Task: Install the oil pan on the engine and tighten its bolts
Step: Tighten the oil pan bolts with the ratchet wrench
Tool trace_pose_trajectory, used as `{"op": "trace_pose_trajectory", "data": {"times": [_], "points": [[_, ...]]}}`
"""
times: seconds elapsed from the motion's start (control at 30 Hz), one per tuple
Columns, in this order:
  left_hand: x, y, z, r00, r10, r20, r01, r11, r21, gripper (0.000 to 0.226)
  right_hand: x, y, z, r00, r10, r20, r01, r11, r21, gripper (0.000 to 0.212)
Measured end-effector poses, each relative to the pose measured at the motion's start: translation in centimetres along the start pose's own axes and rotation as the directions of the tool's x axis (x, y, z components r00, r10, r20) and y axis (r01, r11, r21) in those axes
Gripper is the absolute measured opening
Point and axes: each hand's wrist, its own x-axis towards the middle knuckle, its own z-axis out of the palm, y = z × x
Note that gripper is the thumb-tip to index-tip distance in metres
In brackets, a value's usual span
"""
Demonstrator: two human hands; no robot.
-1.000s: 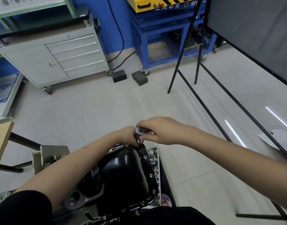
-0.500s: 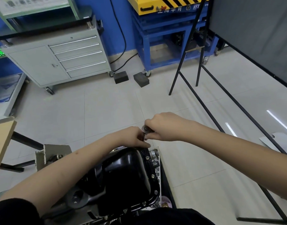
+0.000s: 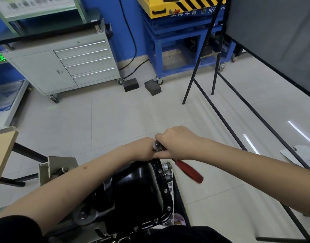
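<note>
A pale tiled workshop floor (image 3: 115, 120) runs under everything, and nearest the camera a black oil pan (image 3: 138, 188) sits on the engine (image 3: 168, 174), its flange lined with small bolts (image 3: 165, 191) down the right-hand edge. A grey metal bracket (image 3: 57, 165) stands just left of the pan. Both bare forearms reach out over the pan to its far edge. There the right hand (image 3: 177, 142) is curled over the silver head of a ratchet wrench (image 3: 187, 170), whose red handle sticks out below the wrist toward the right, blurred. The left hand (image 3: 143, 149) is pressed up against the ratchet head from the left; its fingers are hidden behind the right hand, so whether they pinch anything cannot be told. To the left a wooden tabletop corner (image 3: 3, 151) shows at the frame edge. Farther off, two dark blocks (image 3: 142, 85) lie on the tiles, a grey wheeled drawer cabinet (image 3: 66, 67) stands at left, a blue steel stand (image 3: 178, 50) with a yellow striped unit (image 3: 177, 6) on top is behind, and a black frame (image 3: 212, 95) carrying a dark panel (image 3: 277, 35) fills the right
</note>
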Motion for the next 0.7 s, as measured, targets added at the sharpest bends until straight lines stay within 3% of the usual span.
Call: {"op": "trace_pose_trajectory", "data": {"times": [0.1,0.2,0.3,0.4,0.5,0.6,0.7], "points": [[-0.27,0.16,0.04,1.0,0.023,0.011,-0.022,0.997,-0.071,0.029,0.15,0.03,-0.08,0.995,-0.094,-0.014,0.093,0.994,-0.056,0.019],[-0.36,0.04,-0.1,0.999,0.022,0.04,-0.016,0.991,-0.132,0.019,0.59,0.31,-0.44,0.981,-0.195,-0.014,0.192,0.976,-0.104,0.022],[-0.66,-0.18,-0.37,0.999,0.022,0.032,-0.018,0.991,-0.131,0.031,0.78,0.19,-0.54,0.995,-0.086,-0.047,0.084,0.996,-0.039,0.024],[-0.99,-0.29,-0.26,0.998,-0.053,0.022,0.053,0.998,-0.013,0.016,0.56,-0.19,-0.19,0.999,-0.01,-0.032,0.009,1.0,-0.025,0.034],[-0.95,0.06,-0.18,1.0,-0.017,0.004,0.017,1.0,-0.021,0.02,0.53,-0.09,-0.1,0.993,-0.097,-0.069,0.09,0.992,-0.09,0.018],[-0.62,0.07,-0.23,1.0,0.001,0.016,-0.001,1.0,-0.009,0.02,0.73,0.51,-0.34,0.975,-0.213,-0.069,0.203,0.971,-0.127,0.024],[-0.9,-0.03,-0.37,0.999,-0.002,0.047,0.002,1.0,0.006,0.027,1.0,0.58,-0.43,0.983,-0.164,-0.077,0.155,0.981,-0.116,0.023]]}}
